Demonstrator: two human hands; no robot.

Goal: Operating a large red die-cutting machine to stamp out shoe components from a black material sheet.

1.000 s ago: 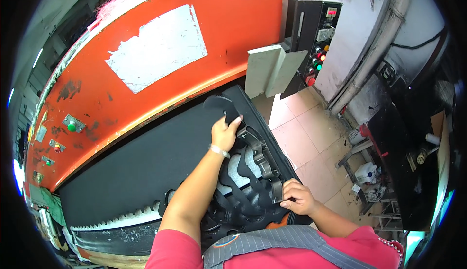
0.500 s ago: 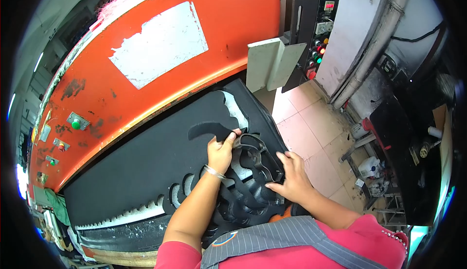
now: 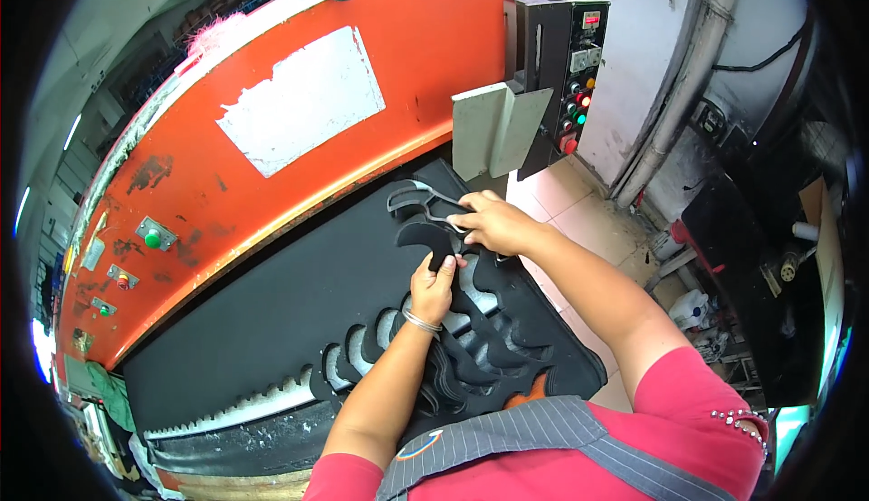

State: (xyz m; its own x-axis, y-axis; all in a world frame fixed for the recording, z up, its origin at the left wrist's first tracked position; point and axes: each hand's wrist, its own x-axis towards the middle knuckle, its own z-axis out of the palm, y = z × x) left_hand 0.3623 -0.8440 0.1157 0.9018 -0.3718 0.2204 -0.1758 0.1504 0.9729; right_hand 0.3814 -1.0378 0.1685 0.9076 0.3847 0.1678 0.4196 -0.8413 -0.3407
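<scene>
My left hand (image 3: pixel 433 291) is closed on a curved black cut piece (image 3: pixel 424 232), pinched at its lower end between thumb and fingers. Just beyond it, my right hand (image 3: pixel 496 222) grips a metal cutting die (image 3: pixel 438 195), a thin-walled curved outline, near the far right corner of the black sheet (image 3: pixel 262 297). The die appears to rest on the sheet; its right part is hidden beneath my fingers. Several more curved black pieces (image 3: pixel 475 352) lie loose and overlapping nearer to me. Scalloped cutouts (image 3: pixel 337 367) run along the sheet's near edge, showing a whitish surface.
An orange machine beam (image 3: pixel 425 57) with buttons spans the far side. A pale bent metal plate (image 3: pixel 498 130) sticks out beside the dark control box (image 3: pixel 579 76) at right. Tiled floor (image 3: pixel 570 198) and a black table (image 3: pixel 751 293) lie to the right.
My right hand has carried the die from the near right side to the sheet's far corner, beyond my left hand. My left hand still holds the curved piece.
</scene>
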